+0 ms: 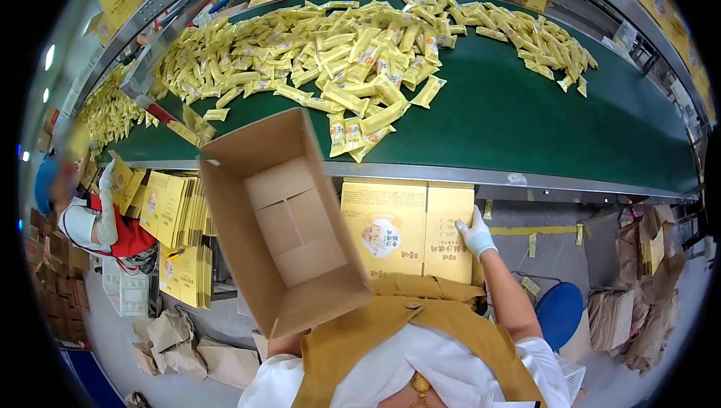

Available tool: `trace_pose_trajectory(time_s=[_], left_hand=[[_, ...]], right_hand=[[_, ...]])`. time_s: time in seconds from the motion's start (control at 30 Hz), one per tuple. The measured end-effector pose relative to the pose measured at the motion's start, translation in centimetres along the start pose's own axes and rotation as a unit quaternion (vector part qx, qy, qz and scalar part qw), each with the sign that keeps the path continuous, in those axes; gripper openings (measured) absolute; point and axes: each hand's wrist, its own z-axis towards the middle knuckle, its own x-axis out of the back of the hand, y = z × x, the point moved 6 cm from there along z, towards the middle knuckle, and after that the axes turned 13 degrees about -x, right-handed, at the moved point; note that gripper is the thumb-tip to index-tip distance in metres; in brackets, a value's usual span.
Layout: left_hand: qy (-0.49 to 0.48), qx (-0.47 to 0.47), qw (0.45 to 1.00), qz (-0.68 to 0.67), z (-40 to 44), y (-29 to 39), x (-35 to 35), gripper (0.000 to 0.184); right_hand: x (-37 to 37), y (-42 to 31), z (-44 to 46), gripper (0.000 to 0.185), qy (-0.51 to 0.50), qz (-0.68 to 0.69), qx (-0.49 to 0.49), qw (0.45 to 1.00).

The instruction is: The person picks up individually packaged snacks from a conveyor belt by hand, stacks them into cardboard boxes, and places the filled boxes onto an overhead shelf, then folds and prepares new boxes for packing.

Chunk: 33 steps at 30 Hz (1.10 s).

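Head camera: your open box looks formed; right hand pinches a flat box, not yet folded up; packets lie loose; left grip's hidden, can't tell.

Packing factory: conveyor, heaped packets, open box.

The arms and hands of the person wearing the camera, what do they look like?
The right hand wears a white glove that ends near the wrist. The right forearm is bare, with no watch or bracelet showing, up to a short, loose white sleeve. The left hand is hidden, so I can't tell about its glove; the left sleeve is white too.
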Motion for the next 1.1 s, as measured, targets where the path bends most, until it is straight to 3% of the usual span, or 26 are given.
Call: trace_pose_trajectory(time_s=[0.23,0.33,0.43,0.47,0.5,0.53,0.63,0.7,0.77,0.87,0.9,0.93,0.97,1.0,1.1], left_hand=[[-0.022,0.047,0.998,-0.018,0.0,-1.6,-0.3,0.083],[-0.040,0.100,0.993,-0.041,0.1,-3.3,-0.3,0.084],[-0.063,0.174,0.980,-0.077,0.1,-6.0,-0.5,0.084],[-0.070,0.201,0.973,-0.092,-0.1,-7.2,-0.5,0.084],[-0.075,0.223,0.966,-0.103,-0.1,-8.2,-0.4,0.084],[-0.077,0.247,0.959,-0.114,-0.3,-9.4,-0.3,0.084],[-0.044,0.301,0.940,-0.154,-0.8,-12.5,-0.1,0.083],[0.009,0.334,0.914,-0.228,-1.3,-14.1,-0.6,0.072],[0.005,0.367,0.915,-0.166,-2.1,-16.3,3.1,0.065],[-0.014,0.343,0.918,0.196,-2.9,-19.3,7.7,0.053],[-0.159,0.271,0.845,0.433,-2.1,-19.8,10.5,0.050],[-0.292,0.177,0.697,0.631,-1.6,-20.8,14.2,0.047],[-0.400,0.067,0.487,0.773,-1.5,-21.3,15.8,0.044],[-0.382,0.066,0.467,0.795,-1.0,-21.0,16.4,0.043],[-0.321,0.324,0.370,0.809,2.3,-14.6,3.6,0.047]], right_hand=[[0.1,-1.3,0.0,0.090,-0.016,-0.143,-0.049,0.988],[2.7,-5.9,-3.7,0.088,-0.042,-0.347,-0.106,0.931],[3.6,-9.5,-6.6,0.081,0.097,-0.290,0.110,0.946],[4.0,-11.3,-8.1,0.077,0.031,-0.099,0.171,0.980],[5.0,-14.1,-10.9,0.073,-0.037,0.096,0.224,0.969],[6.1,-16.1,-13.7,0.070,-0.095,0.154,0.240,0.954],[7.5,-19.5,-17.0,0.065,-0.018,0.065,0.365,0.929],[8.3,-19.0,-17.8,0.065,-0.007,0.015,0.230,0.973],[8.3,-17.9,-16.5,0.067,0.029,-0.049,0.231,0.971],[7.7,-17.5,-15.9,0.069,0.060,-0.125,0.233,0.963],[7.0,-17.6,-15.4,0.068,0.061,-0.146,0.212,0.964],[6.1,-18.0,-15.1,0.067,0.063,-0.166,0.190,0.966],[5.4,-18.2,-14.7,0.066,0.065,-0.186,0.167,0.966],[4.4,-18.1,-14.2,0.069,0.056,-0.211,0.170,0.961],[1.1,-17.1,-14.5,0.076,0.076,-0.294,0.185,0.935]])
